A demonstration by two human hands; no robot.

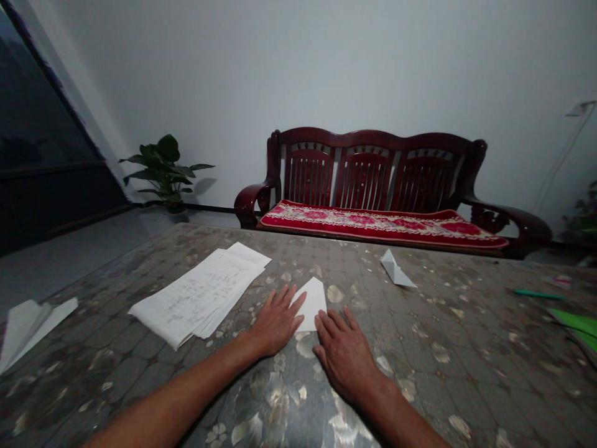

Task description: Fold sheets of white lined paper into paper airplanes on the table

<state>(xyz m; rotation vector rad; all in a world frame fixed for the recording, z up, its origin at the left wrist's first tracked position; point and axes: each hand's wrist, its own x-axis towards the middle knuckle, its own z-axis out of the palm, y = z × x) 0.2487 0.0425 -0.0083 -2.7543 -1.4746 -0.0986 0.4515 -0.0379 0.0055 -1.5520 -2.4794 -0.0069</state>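
Note:
A small folded white paper [313, 302] lies on the patterned table [433, 348] in front of me. My left hand [276, 322] lies flat and open on the table, its fingertips on the paper's left edge. My right hand [345, 354] also lies flat with fingers stretched out, its fingertips touching the paper's lower right edge. Neither hand grips anything.
A stack of written sheets [200, 294] lies left of my hands. A folded white paper shape [395, 269] sits farther back on the right, another white folded paper [28, 323] at the far left. Green items [578, 326] lie at the right edge. A wooden bench [373, 186] and plant [163, 168] stand behind.

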